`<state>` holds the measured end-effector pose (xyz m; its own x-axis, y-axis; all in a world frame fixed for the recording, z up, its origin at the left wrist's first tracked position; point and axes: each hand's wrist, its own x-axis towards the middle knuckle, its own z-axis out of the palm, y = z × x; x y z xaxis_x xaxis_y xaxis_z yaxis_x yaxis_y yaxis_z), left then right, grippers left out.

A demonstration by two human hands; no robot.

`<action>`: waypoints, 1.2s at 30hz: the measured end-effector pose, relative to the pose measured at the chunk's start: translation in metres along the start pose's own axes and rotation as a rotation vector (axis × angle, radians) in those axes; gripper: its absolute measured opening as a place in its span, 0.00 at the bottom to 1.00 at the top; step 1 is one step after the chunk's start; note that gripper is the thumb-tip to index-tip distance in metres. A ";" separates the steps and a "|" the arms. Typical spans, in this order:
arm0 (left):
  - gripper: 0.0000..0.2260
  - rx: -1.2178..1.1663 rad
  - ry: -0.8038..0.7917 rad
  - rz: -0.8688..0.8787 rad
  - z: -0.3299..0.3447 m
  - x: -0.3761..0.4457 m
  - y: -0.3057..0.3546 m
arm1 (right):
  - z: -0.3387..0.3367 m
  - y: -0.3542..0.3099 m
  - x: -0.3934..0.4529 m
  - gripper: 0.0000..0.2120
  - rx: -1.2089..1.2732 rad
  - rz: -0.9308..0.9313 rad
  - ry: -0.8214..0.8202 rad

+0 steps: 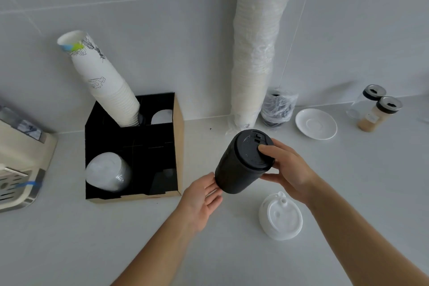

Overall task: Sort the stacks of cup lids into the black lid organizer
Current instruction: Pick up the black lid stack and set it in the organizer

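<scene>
Holding a stack of black cup lids (241,162) tilted above the tabletop (348,181) at the centre of the frame, we have our right hand (287,169) curled round its upper end, thumb pressing on the top lid. Our left hand (202,199) meets the stack's lower end with straight, relaxed fingers (212,187) touching its underside.

To the left sits the black lid organizer (132,148) with a brown cardboard side. Its lower-left compartment holds a stack of clear lids (108,172) in plastic wrap, an upper compartment holds a leaning stack of printed paper cups (102,81), and the upper-right compartment shows a white lid (162,116).

Lower right of centre, a short stack of white lids (281,216) rests on the tabletop. A tall wrapped column of white lids (253,42) stands against the wall, a bagged bundle of black lids (277,107) just beside it, then a white saucer (315,124) and two shaker jars (376,107).
</scene>
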<state>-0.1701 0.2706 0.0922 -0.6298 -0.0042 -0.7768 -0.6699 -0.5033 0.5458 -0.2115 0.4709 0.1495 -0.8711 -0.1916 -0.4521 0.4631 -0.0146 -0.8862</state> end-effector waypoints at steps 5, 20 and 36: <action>0.11 -0.048 -0.006 0.042 -0.029 -0.025 0.004 | 0.032 -0.006 -0.017 0.13 -0.024 -0.025 -0.022; 0.14 -0.190 -0.007 0.143 -0.128 -0.068 0.034 | 0.145 -0.016 -0.030 0.13 -0.104 -0.073 -0.122; 0.22 -0.267 0.044 0.161 -0.162 -0.046 0.072 | 0.214 -0.034 0.016 0.13 -0.177 -0.034 -0.161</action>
<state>-0.1253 0.0948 0.1164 -0.6977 -0.1367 -0.7032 -0.4322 -0.7025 0.5654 -0.2062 0.2584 0.1940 -0.8420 -0.3484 -0.4119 0.3856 0.1455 -0.9111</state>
